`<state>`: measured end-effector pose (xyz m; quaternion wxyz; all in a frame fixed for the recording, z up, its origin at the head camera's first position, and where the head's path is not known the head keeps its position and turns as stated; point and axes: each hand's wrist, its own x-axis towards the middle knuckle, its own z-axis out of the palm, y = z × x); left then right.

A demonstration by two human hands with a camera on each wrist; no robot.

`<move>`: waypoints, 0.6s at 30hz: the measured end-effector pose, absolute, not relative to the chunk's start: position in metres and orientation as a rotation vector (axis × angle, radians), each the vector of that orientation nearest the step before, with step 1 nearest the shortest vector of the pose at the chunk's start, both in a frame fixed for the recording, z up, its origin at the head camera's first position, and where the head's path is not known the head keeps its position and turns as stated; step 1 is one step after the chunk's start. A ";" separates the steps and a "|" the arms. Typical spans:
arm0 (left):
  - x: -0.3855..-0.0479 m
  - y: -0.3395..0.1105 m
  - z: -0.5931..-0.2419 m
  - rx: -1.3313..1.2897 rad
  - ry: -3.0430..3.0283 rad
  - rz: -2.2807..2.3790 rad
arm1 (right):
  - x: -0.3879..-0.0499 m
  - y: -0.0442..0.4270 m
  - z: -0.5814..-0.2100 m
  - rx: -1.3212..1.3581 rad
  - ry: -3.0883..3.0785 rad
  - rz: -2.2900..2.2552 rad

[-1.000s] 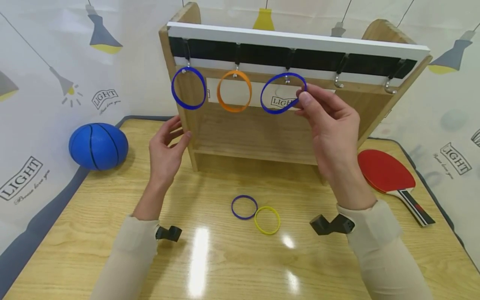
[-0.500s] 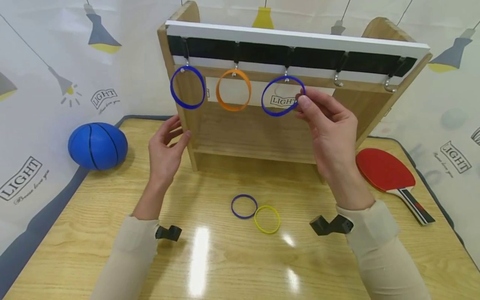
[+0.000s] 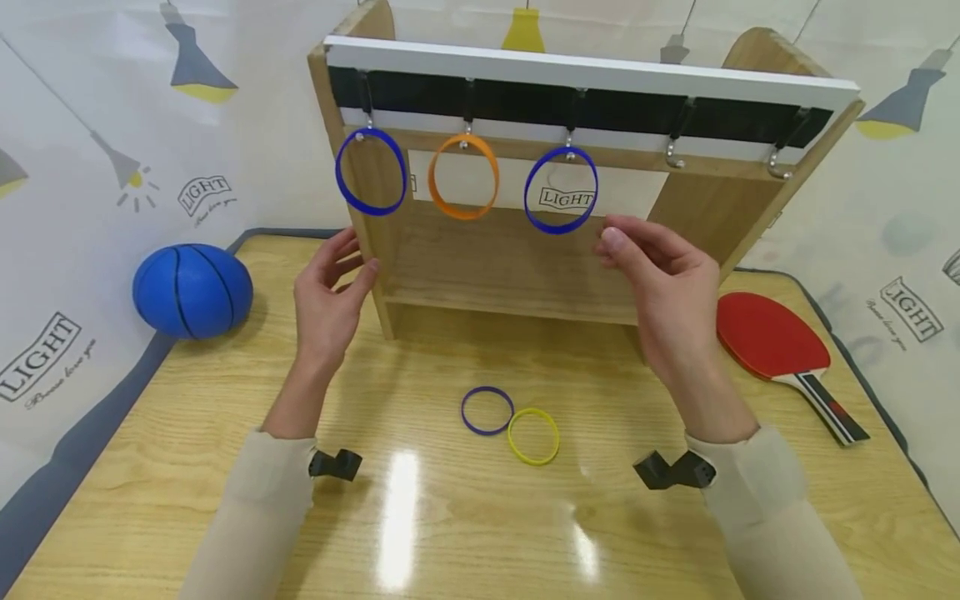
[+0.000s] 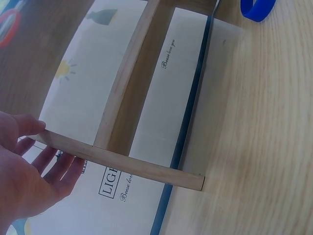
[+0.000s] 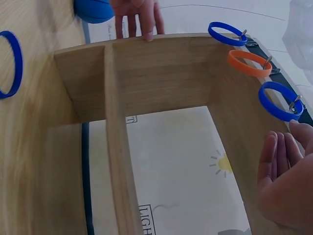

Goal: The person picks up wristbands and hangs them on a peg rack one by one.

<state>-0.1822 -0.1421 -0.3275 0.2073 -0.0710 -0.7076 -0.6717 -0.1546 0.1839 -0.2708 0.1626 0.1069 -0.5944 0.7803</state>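
Note:
Three bands hang from the hooks of the wooden rack [image 3: 510, 312]: a blue one [image 3: 341, 179] at the left, an orange one [image 3: 496, 185], and another blue one [image 3: 597, 185] on the middle hook. Just right of and below that last band is my right hand [image 3: 675, 308], off the band, fingers bent with nothing visible between them. My left hand [image 3: 326, 312] grips the rack's left side panel [image 4: 122, 161], thumb on one face and fingers on the other. On the table lie a dark blue band [image 3: 463, 418] and a yellow band [image 3: 557, 437], side by side.
The two hooks [image 3: 675, 158] at the right of the rail bear no band. A blue ball [image 3: 192, 291] stands left of the rack. At its right lies a red paddle [image 3: 772, 336]. Printed cloth [image 3: 90, 250] surrounds the table.
My right hand has let go of the blue band and moved down a little. The band now hangs round and free on the middle hook. My left hand stays at the rack.

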 end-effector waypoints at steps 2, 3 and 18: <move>-0.182 -0.142 -0.327 -0.196 -1.968 -1.871 | -0.152 0.186 -0.276 0.304 -1.744 2.200; -0.182 -0.143 -0.327 -0.196 -1.967 -1.871 | -0.151 0.187 -0.278 0.303 -1.768 2.184; -0.185 -0.144 -0.332 -0.225 -1.967 -1.845 | -0.119 0.226 -0.319 0.361 -2.309 1.860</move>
